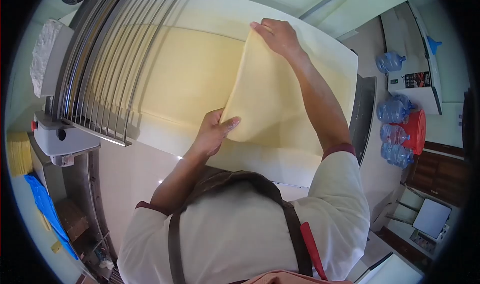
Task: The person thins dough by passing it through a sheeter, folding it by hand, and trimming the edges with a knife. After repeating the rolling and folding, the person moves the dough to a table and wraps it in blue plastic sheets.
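A wide sheet of pale yellow dough [187, 76] lies along a white conveyor belt [210, 14] and runs under a metal bar guard at the left. Both hands grip the edge of its raised end. My left hand [214, 131] is closed on the near corner, thumb on top. At the far corner my right hand [277, 35] pinches the same edge between thumb and fingers. Between the hands the edge is lifted and stretched fairly straight, and the flap [275, 94] slopes down to the right over the belt.
The bar guard [135, 59] belongs to a dough sheeter, whose control box [65, 134] has a red button. Blue water bottles [392, 111] and a red bucket [415, 131] stand on the right. A blue plastic sheet [47, 209] hangs at the lower left.
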The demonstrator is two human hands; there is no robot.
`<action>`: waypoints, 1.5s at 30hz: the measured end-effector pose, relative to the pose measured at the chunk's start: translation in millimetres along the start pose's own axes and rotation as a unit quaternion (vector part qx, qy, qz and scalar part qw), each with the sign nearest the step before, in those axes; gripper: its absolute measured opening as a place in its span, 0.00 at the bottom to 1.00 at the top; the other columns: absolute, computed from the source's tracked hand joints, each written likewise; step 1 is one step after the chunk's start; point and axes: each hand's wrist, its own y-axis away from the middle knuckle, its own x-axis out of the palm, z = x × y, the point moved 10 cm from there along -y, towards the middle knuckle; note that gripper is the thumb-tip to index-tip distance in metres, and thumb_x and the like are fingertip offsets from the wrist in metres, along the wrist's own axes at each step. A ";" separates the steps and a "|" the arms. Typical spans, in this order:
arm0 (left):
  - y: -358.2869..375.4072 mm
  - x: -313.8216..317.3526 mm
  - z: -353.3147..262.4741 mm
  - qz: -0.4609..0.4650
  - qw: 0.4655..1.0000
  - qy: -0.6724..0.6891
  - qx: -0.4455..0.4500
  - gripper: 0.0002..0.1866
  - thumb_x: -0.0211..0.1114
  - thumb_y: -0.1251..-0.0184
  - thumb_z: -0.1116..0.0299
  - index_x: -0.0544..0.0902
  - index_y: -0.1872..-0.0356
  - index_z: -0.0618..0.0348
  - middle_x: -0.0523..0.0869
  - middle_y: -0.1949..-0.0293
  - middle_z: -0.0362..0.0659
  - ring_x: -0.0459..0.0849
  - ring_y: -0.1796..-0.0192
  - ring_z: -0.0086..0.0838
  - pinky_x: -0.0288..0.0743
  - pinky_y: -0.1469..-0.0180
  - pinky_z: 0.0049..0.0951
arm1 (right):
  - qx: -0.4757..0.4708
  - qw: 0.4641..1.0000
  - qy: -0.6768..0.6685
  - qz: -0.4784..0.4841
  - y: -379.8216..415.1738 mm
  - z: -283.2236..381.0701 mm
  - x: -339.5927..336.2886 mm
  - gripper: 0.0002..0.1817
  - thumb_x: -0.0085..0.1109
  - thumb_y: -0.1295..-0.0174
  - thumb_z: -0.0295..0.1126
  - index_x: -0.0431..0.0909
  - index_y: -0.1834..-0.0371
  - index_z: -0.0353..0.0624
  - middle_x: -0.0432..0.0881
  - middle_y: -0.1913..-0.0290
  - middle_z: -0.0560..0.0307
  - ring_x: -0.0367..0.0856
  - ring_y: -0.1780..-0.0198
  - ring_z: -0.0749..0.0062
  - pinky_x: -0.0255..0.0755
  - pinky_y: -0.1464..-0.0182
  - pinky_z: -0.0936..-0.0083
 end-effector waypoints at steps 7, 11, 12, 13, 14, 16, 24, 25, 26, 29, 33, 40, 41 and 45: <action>-1.8 -60.0 11.8 -0.111 0.987 -0.112 -0.013 0.16 0.62 0.32 0.72 0.77 0.47 0.69 0.85 0.56 0.45 0.84 0.53 0.27 0.77 0.49 0.26 | -0.004 0.996 0.047 0.076 -7.5 -0.3 91.0 0.25 0.48 0.34 0.57 0.81 0.64 0.46 0.84 0.65 0.48 0.82 0.57 0.50 0.74 0.53 0.54; 11.0 -75.7 -12.5 -0.214 0.945 -0.224 0.108 0.13 0.65 0.34 0.74 0.79 0.50 0.66 0.85 0.60 0.41 0.82 0.57 0.22 0.76 0.53 0.22 | -0.125 0.991 0.022 0.052 -20.5 22.6 110.4 0.23 0.48 0.34 0.54 0.79 0.57 0.45 0.84 0.59 0.49 0.82 0.54 0.52 0.75 0.52 0.55; 19.8 -78.6 -2.9 -0.231 0.942 -0.222 0.100 0.12 0.65 0.34 0.75 0.79 0.51 0.66 0.85 0.61 0.41 0.82 0.58 0.21 0.75 0.54 0.22 | -0.105 0.991 0.029 0.082 -21.4 17.6 121.0 0.23 0.48 0.34 0.54 0.78 0.56 0.44 0.83 0.58 0.49 0.82 0.53 0.52 0.75 0.51 0.55; 26.5 -81.5 6.8 -0.243 0.939 -0.222 0.094 0.12 0.66 0.35 0.75 0.79 0.52 0.67 0.84 0.61 0.41 0.81 0.60 0.20 0.75 0.55 0.21 | -0.084 0.990 0.039 0.108 -27.3 13.8 124.5 0.24 0.49 0.34 0.54 0.77 0.56 0.43 0.83 0.57 0.49 0.82 0.53 0.53 0.75 0.51 0.56; 26.3 -82.0 10.6 -0.250 0.938 -0.223 0.094 0.11 0.66 0.35 0.76 0.80 0.53 0.67 0.84 0.62 0.40 0.80 0.61 0.20 0.75 0.56 0.21 | -0.061 0.989 0.052 0.127 -34.6 6.6 124.5 0.24 0.49 0.34 0.54 0.76 0.55 0.41 0.83 0.56 0.48 0.81 0.52 0.54 0.75 0.50 0.56; 30.3 -81.8 10.5 -0.254 0.932 -0.236 0.110 0.10 0.66 0.35 0.75 0.80 0.54 0.67 0.84 0.63 0.40 0.80 0.62 0.19 0.74 0.57 0.21 | -0.043 0.994 0.050 0.091 -38.3 10.7 127.1 0.24 0.50 0.35 0.52 0.76 0.54 0.40 0.81 0.52 0.48 0.80 0.49 0.54 0.73 0.47 0.56; -9.2 35.1 -48.8 -0.084 0.721 -0.640 0.253 0.24 0.60 0.34 0.69 0.72 0.37 0.59 0.69 0.34 0.53 0.67 0.33 0.44 0.62 0.33 0.42 | 0.058 0.972 0.203 -0.106 116.8 -178.8 -23.4 0.42 0.51 0.35 0.53 0.49 0.24 0.41 0.51 0.23 0.46 0.47 0.22 0.57 0.42 0.26 0.48; -21.9 52.3 -37.9 -0.047 0.678 -0.690 0.251 0.26 0.58 0.33 0.66 0.68 0.33 0.58 0.64 0.31 0.53 0.61 0.29 0.44 0.56 0.29 0.43 | 0.140 0.962 0.229 -0.043 145.7 -207.3 -44.8 0.44 0.45 0.33 0.57 0.42 0.23 0.41 0.43 0.21 0.50 0.38 0.20 0.61 0.36 0.24 0.49; -32.8 66.0 -25.9 -0.013 0.632 -0.735 0.247 0.29 0.56 0.31 0.63 0.64 0.30 0.57 0.60 0.28 0.53 0.56 0.25 0.44 0.50 0.25 0.45 | 0.165 0.942 0.292 -0.006 173.9 -244.7 -43.9 0.43 0.39 0.31 0.58 0.41 0.22 0.42 0.40 0.20 0.51 0.36 0.20 0.62 0.34 0.23 0.50; -45.4 63.8 -5.8 0.007 0.601 -0.772 0.208 0.33 0.52 0.29 0.59 0.55 0.26 0.57 0.53 0.25 0.53 0.48 0.22 0.46 0.40 0.24 0.49 | 0.204 0.945 0.254 -0.017 196.0 -269.3 -41.3 0.41 0.36 0.29 0.57 0.44 0.23 0.39 0.42 0.21 0.48 0.38 0.20 0.59 0.36 0.24 0.50; -44.7 59.8 -1.5 0.016 0.596 -0.776 0.203 0.33 0.50 0.28 0.57 0.55 0.26 0.57 0.52 0.24 0.51 0.48 0.22 0.45 0.40 0.24 0.50 | 0.144 0.965 0.219 -0.029 252.7 -228.9 -35.6 0.40 0.40 0.30 0.55 0.49 0.25 0.36 0.46 0.22 0.43 0.40 0.21 0.51 0.38 0.25 0.45; 27.4 -0.5 1.5 -0.045 0.633 -0.753 0.173 0.32 0.50 0.27 0.59 0.55 0.26 0.56 0.51 0.24 0.51 0.48 0.22 0.43 0.42 0.24 0.44 | 0.107 0.953 0.260 0.110 369.0 -147.7 -5.2 0.40 0.38 0.29 0.52 0.42 0.24 0.34 0.41 0.22 0.39 0.33 0.21 0.42 0.30 0.26 0.42; 50.5 -21.4 -4.9 -0.104 0.686 -0.697 0.180 0.31 0.52 0.28 0.61 0.56 0.26 0.57 0.53 0.25 0.52 0.50 0.23 0.44 0.45 0.24 0.43 | 0.079 0.967 0.237 0.049 335.7 -145.0 -19.0 0.39 0.38 0.28 0.52 0.44 0.24 0.34 0.42 0.22 0.38 0.35 0.21 0.42 0.32 0.26 0.42; 111.2 -138.5 -16.5 -0.363 0.881 -0.224 0.204 0.29 0.57 0.31 0.70 0.61 0.31 0.63 0.65 0.32 0.53 0.62 0.28 0.42 0.56 0.28 0.42 | -0.070 0.990 0.068 -0.106 166.4 -60.4 -48.8 0.26 0.50 0.30 0.37 0.63 0.33 0.34 0.62 0.30 0.37 0.57 0.28 0.41 0.51 0.28 0.53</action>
